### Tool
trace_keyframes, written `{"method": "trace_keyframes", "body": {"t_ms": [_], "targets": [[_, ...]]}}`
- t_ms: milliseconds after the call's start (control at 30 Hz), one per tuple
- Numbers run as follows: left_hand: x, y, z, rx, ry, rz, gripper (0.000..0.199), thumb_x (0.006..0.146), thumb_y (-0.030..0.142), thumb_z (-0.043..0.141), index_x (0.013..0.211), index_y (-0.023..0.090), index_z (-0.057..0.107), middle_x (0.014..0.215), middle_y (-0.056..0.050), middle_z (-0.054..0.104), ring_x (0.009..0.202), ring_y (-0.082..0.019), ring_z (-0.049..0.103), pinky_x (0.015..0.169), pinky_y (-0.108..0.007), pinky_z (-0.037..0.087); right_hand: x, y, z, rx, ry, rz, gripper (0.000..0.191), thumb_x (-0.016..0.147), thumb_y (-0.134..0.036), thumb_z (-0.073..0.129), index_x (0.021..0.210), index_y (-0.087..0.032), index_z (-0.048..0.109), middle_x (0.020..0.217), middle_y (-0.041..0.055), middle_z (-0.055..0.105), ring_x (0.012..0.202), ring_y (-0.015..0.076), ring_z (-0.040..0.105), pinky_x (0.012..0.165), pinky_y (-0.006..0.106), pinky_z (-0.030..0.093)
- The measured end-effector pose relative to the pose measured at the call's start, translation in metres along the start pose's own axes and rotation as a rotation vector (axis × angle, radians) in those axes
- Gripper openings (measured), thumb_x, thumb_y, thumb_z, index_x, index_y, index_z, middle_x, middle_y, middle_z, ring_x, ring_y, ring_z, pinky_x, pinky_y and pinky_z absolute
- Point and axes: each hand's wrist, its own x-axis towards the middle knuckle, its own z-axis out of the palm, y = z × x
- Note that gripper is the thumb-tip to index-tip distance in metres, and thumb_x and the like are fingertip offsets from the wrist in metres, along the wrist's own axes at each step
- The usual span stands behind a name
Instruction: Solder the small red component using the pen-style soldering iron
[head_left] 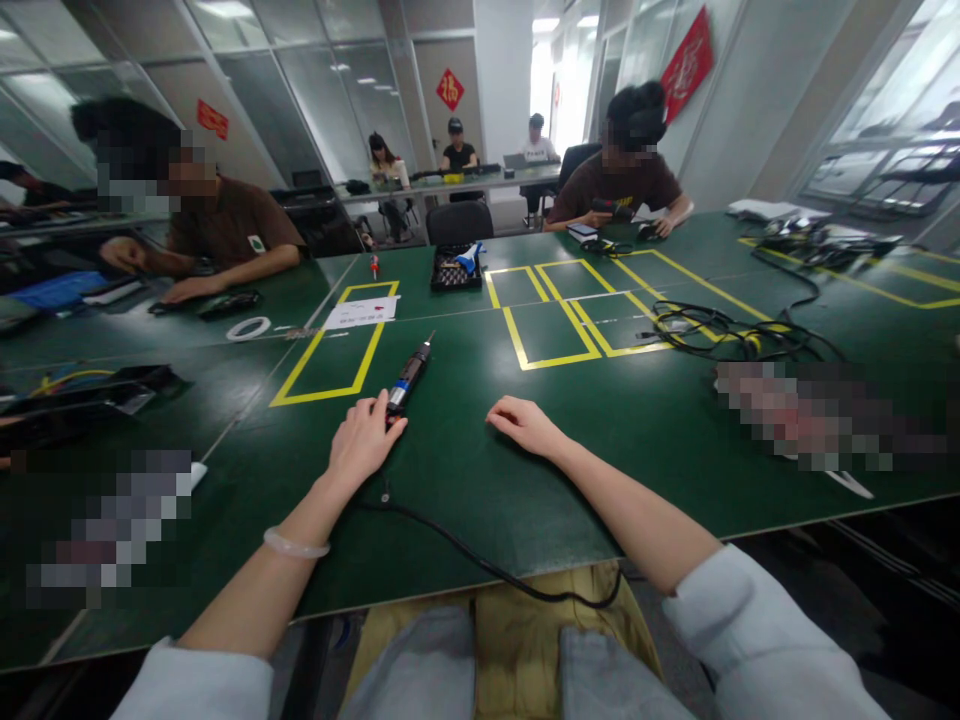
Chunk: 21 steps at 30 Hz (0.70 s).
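Observation:
My left hand (363, 440) is closed over the rear end of an electric screwdriver (410, 378), which lies on the green table (450, 470) with its bit pointing away from me and slightly right. The fingers cover the tool's back part. From near my left wrist a black cable (469, 555) runs across the table and over its front edge. My right hand (529, 424) rests on the tabletop to the right of the screwdriver, apart from it. Its fingers are loosely curled in, and nothing shows in them.
Yellow tape rectangles (555, 362) mark the table. Beyond are a black tray (455, 270) with a blue-and-white item, a paper sheet (363, 312) and a tape roll (248, 328). Tangled black cables (697, 325) lie right. Co-workers sit at left (232, 220) and far right (622, 180).

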Motion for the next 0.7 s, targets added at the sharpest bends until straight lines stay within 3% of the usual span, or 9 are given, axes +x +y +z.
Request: {"method": "trace_keyframes", "body": {"t_ms": [233,400,533,700], "targets": [[0.000,-0.080,0.000,0.167,-0.038,-0.245,0.059,0.091,0.055,0.029,0.131,0.014,0.043,0.120,-0.018,0.053,0.107,-0.034,0.050,0.094,-0.045,0.035,0.000,0.004,0.003,-0.005,-0.007,0.006,0.018,0.091,-0.023,0.051,0.085,-0.017,0.067,0.082,0.0032,0.063,0.073,0.0130,0.054,0.069,0.025,0.041],[0.002,-0.128,0.007,0.226,-0.010,-0.341,0.058,0.090,0.058,0.031,0.123,0.013,0.046,0.116,-0.014,0.056,0.108,-0.035,0.050,0.098,-0.052,0.026,0.000,0.003,0.005,-0.003,-0.013,0.012,0.017,0.090,-0.022,0.051,0.085,-0.017,0.067,0.082,0.0035,0.064,0.073,0.0132,0.055,0.069,0.025,0.041],[0.005,-0.150,0.009,0.254,-0.008,-0.425,0.054,0.089,0.058,0.032,0.115,0.014,0.050,0.108,-0.011,0.059,0.107,-0.034,0.051,0.096,-0.055,0.026,0.000,0.001,0.005,0.006,-0.016,0.018,0.017,0.090,-0.021,0.051,0.085,-0.016,0.067,0.082,0.0035,0.064,0.073,0.0132,0.055,0.069,0.025,0.041],[0.004,-0.153,0.009,0.317,0.060,-0.439,0.053,0.087,0.057,0.035,0.110,0.013,0.053,0.102,-0.009,0.064,0.098,-0.029,0.057,0.101,-0.054,0.020,0.001,-0.001,0.004,-0.003,-0.030,0.031,0.017,0.090,-0.022,0.052,0.085,-0.016,0.067,0.081,0.0033,0.064,0.072,0.0129,0.055,0.068,0.024,0.040]]}}
